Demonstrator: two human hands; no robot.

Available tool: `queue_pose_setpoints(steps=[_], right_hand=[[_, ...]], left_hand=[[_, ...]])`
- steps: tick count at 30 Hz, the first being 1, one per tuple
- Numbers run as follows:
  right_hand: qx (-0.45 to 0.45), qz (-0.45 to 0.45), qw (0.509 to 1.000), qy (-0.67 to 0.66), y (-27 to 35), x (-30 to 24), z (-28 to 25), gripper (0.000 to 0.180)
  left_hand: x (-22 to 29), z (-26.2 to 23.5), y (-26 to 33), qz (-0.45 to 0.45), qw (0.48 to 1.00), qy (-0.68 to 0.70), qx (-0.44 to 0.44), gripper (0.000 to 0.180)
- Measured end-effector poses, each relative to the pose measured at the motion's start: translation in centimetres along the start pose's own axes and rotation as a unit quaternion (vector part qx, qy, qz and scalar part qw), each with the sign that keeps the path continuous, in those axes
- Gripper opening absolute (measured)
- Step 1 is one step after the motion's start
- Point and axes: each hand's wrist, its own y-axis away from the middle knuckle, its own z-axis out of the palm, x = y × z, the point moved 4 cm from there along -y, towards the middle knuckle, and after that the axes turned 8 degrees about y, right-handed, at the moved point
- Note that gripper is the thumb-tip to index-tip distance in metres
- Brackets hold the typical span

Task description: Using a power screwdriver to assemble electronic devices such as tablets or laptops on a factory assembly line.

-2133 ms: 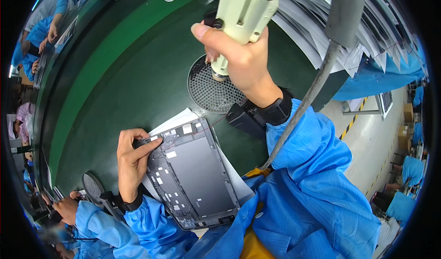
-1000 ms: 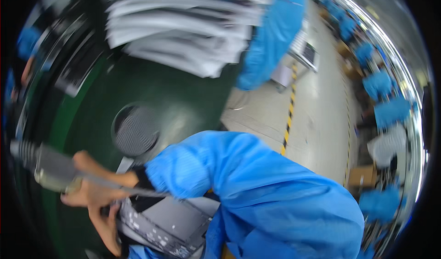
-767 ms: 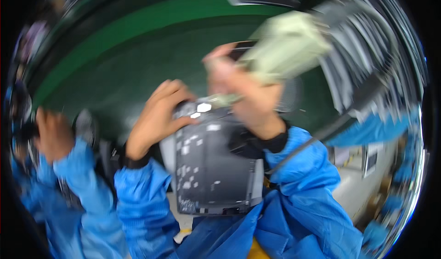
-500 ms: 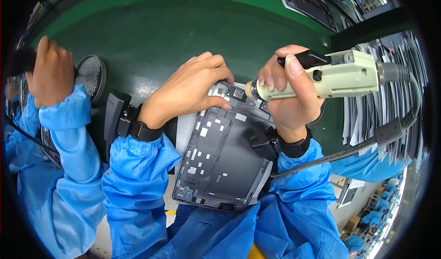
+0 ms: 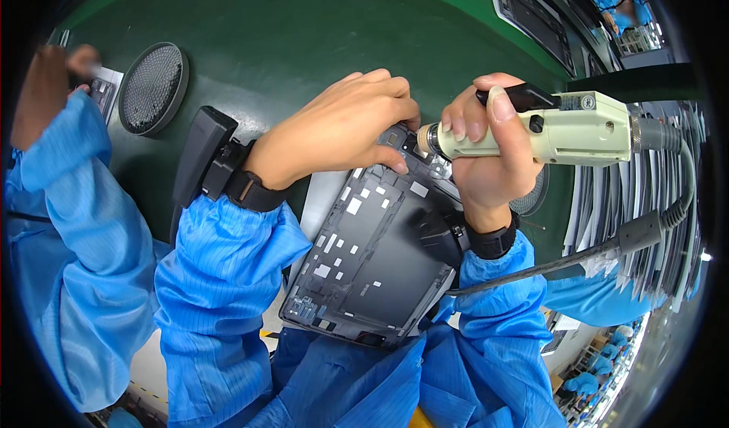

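A dark tablet-like device housing, dotted with small white patches, lies slanted in front of me, its near end over the table's front edge. My left hand pinches its far end, thumb on the inner face and fingers curled over the rim. In my right hand is a pale green electric screwdriver with a black lever, held nearly level. Its nose points left at the housing's far end, close to my left fingers. The bit's tip is hard to make out. A grey cable runs from the tool's rear under my right forearm.
A round tray of small parts stands left on the green table; another round tray is half hidden behind my right wrist. Stacked sheets stand at right. A co-worker's sleeve is close on my left. Another housing lies far right.
The view has shifted a little. My left hand and the housing's far end now sit further right, the housing more slanted. The co-worker's hand has moved left, uncovering the round tray.
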Motion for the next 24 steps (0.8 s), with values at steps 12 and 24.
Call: queue_pose_setpoints(steps=[12, 24], right_hand=[[-0.029, -0.005, 0.995, 0.097, -0.7, 0.5, 1.4, 0.013], [0.101, 0.091, 0.991, -0.016, 7.5, -9.0, -12.9, 0.021]], left_hand=[[-0.5, 0.2, -0.3, 0.046, 0.998, -0.039, 0.008, 0.045], [1.5, 0.9, -1.3, -0.067, 0.997, -0.044, 0.021, 0.028]])
